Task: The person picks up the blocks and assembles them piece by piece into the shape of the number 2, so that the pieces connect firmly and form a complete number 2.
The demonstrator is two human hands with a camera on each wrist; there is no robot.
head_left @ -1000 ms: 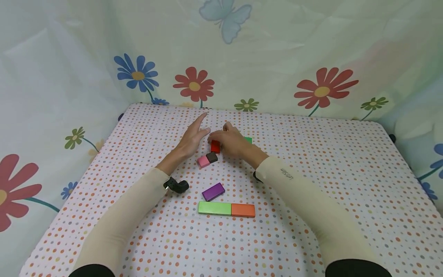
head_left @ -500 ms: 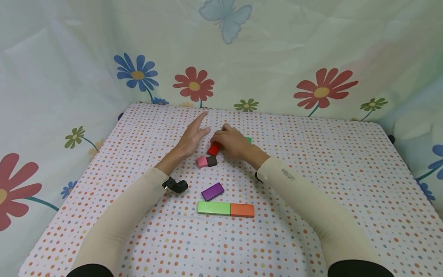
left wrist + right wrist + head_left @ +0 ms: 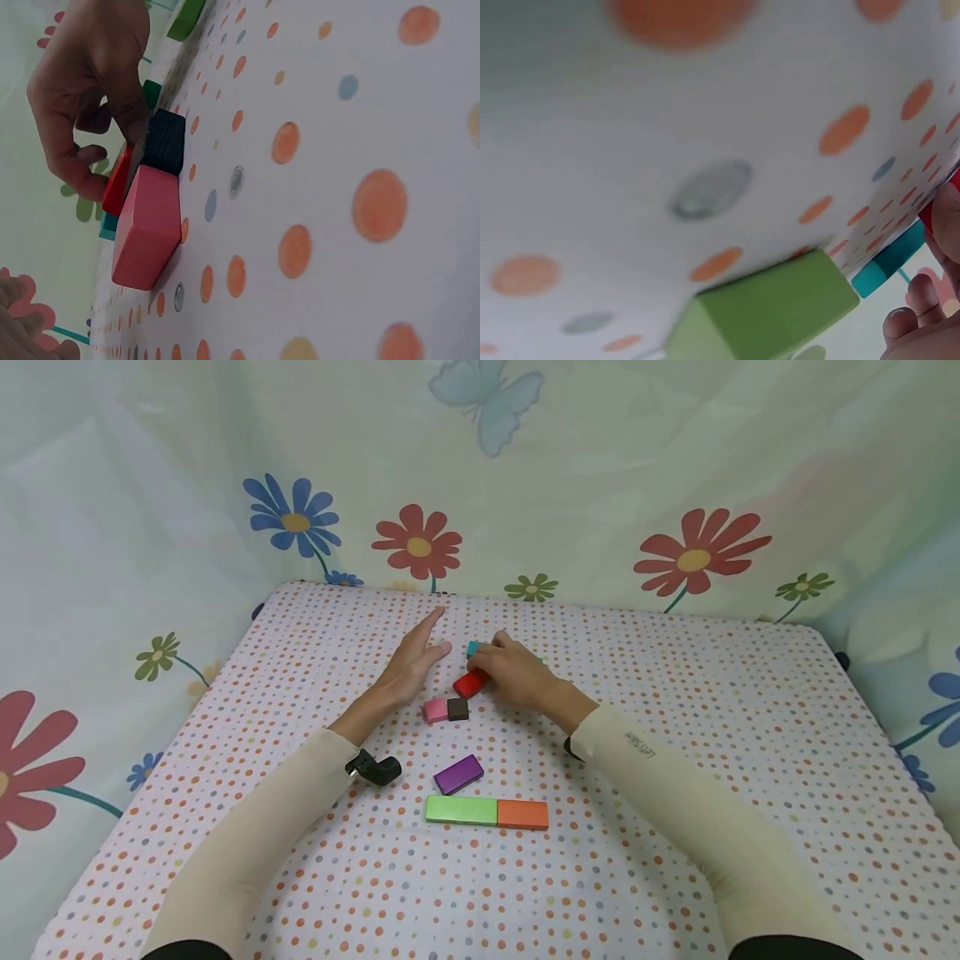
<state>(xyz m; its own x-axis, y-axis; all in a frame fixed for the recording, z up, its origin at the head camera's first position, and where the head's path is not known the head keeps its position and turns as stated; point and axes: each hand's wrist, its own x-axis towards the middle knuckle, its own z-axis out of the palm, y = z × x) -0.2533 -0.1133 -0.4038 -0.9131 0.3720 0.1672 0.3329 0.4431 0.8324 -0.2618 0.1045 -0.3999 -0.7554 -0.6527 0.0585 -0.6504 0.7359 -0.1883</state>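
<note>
My right hand [image 3: 517, 672] pinches a small red block [image 3: 471, 682] between thumb and fingers, low over the spotted cloth. Just behind its fingers a teal block [image 3: 473, 648] peeks out, mostly hidden in the head view. A green block [image 3: 772, 307] lies beyond that hand, large in the right wrist view. My left hand [image 3: 408, 664] is held on edge with straight fingers and holds nothing, left of the red block. Nearer to me, a pink block [image 3: 435, 710] and a black block [image 3: 458, 709] stand side by side; the left wrist view shows the pink block [image 3: 150, 225] closest.
Closer to my body a purple block [image 3: 459, 774] lies at a slant. In front of it a light green block [image 3: 461, 811] and an orange block [image 3: 522, 815] sit end to end. A flowered curtain [image 3: 585, 460] hangs behind the table's far edge.
My right hand has shifted slightly right, turning the red block to a slant. The black block has swung level beside the pink one. The teal block has come into view; my left hand barely moves.
</note>
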